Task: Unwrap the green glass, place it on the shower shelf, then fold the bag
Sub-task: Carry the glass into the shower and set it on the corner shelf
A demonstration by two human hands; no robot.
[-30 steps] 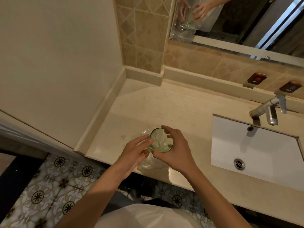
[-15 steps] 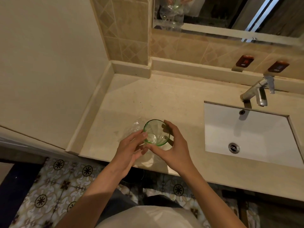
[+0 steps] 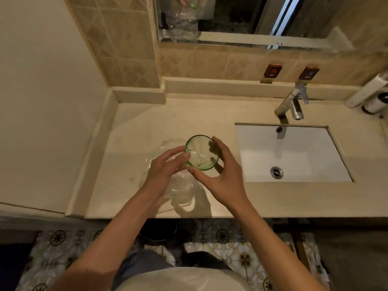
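While the right hand (image 3: 222, 177) wraps its fingers around the green glass (image 3: 201, 152), holding it upright above the counter (image 3: 189, 120), the left hand (image 3: 165, 166) pinches the clear bag (image 3: 178, 187) crumpled under and beside the glass. Beige stone surrounds a white sink (image 3: 294, 152) with a chrome faucet (image 3: 290, 105). Tiled walls, a mirror (image 3: 241, 17) and patterned floor (image 3: 231, 244) frame it.

Glossy green glass (image 3: 201, 152), crinkly clear plastic bag (image 3: 178, 185)
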